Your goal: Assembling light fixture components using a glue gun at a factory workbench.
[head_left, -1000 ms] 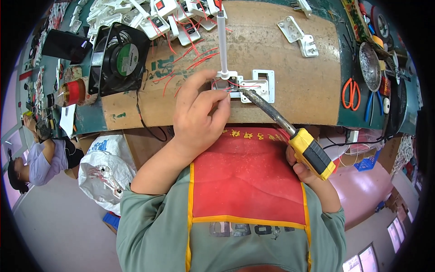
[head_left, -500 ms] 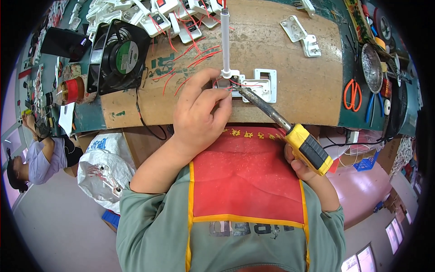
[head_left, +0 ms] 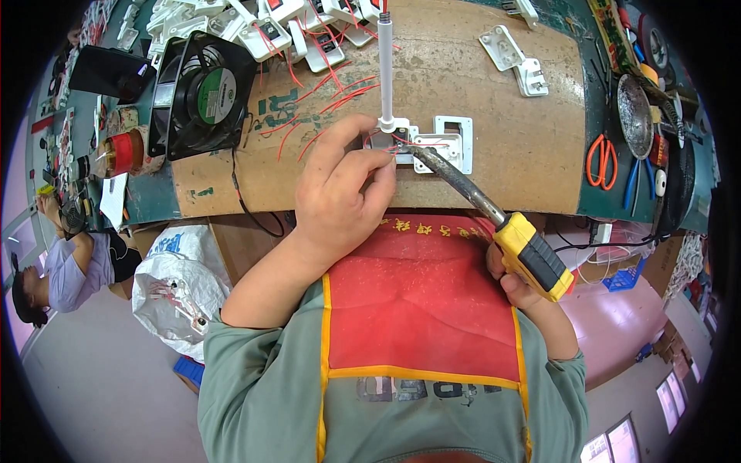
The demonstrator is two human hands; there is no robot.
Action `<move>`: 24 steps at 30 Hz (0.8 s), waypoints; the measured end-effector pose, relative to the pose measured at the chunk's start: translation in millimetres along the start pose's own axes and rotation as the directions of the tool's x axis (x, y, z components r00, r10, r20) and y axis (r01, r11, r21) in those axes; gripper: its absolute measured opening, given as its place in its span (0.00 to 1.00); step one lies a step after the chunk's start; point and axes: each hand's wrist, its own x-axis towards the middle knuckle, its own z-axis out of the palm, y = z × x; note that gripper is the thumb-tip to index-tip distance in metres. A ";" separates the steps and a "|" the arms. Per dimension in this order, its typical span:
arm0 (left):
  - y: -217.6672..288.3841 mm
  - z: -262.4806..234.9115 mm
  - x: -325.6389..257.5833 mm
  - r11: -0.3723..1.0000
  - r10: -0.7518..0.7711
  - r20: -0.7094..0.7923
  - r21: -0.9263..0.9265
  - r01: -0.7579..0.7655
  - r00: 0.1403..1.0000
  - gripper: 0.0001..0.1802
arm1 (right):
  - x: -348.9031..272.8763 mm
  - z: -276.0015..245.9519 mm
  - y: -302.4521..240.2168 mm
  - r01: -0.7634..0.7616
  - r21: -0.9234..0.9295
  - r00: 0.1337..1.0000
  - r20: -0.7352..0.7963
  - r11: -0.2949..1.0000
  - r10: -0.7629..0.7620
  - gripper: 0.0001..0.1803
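Observation:
My left hand (head_left: 343,189) is closed at the left side of a small white plastic housing (head_left: 405,127), its forefinger and thumb against the edge. What lies under the fingertips is partly hidden. A white rod (head_left: 386,73) stands up from the housing, and thin red wires run across its open inside. My right hand (head_left: 513,282) is wrapped round the yellow and black handle of a soldering iron (head_left: 467,189). The iron slants up to the left, its tip at the housing beside my left fingertips. A white open frame-like part (head_left: 465,143) lies against the housing's right side.
White housings with red wires (head_left: 309,35) are heaped at the back left, near a black fan (head_left: 202,96). Two white plug parts (head_left: 515,62) lie at the back right. Orange-handled scissors (head_left: 600,162) and a metal pan (head_left: 634,116) are farther right. A person (head_left: 73,262) sits at far left.
The soldering iron and my right hand have shifted slightly to the right, the tip drawing a little away from my left fingertips. My left hand stays nearly still.

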 end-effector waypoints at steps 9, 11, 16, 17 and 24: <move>1.1 -0.5 1.2 1.000 0.010 0.009 0.015 -0.010 1.000 0.10 | -9.1 -1.5 1.8 -0.077 0.213 0.996 -0.018 0.974 0.083 0.21; 1.1 -0.4 1.2 1.000 0.011 0.010 0.015 -0.012 1.000 0.10 | -9.7 1.8 -0.3 -0.048 0.484 0.984 -0.128 0.874 0.125 0.24; 6.2 -2.8 -4.4 0.992 -0.124 0.066 -0.013 0.125 0.990 0.10 | -12.1 0.5 -5.3 -0.021 0.561 0.970 -0.187 0.828 0.152 0.25; 6.4 -4.6 -3.9 0.992 -0.123 0.068 -0.014 0.125 0.990 0.10 | -12.7 1.7 -4.1 0.013 0.606 0.969 -0.203 0.795 0.139 0.25; -11.4 -35.4 -5.3 0.984 -0.035 0.239 -0.162 0.076 0.970 0.12 | -22.5 -7.8 2.1 0.066 0.659 0.975 -0.203 0.749 0.092 0.29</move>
